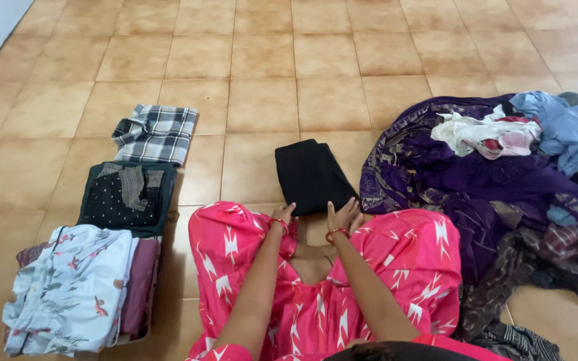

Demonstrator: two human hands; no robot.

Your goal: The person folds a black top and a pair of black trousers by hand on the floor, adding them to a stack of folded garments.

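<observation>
A folded black garment [310, 175] lies on the tiled floor in front of my knees. My left hand [284, 214] rests with fingers bent on its near left edge. My right hand [343, 215] presses on its near right edge, fingers spread flat. Both wrists wear red bangles. I sit cross-legged in pink clothing with white marks [409, 257].
Three folded stacks sit at my left: a plaid shirt [156, 132], a dark dotted garment [127, 196], and a white floral shirt [73, 286] over maroon cloth. A loose heap of purple, blue, white and patterned clothes [503, 180] spreads at my right.
</observation>
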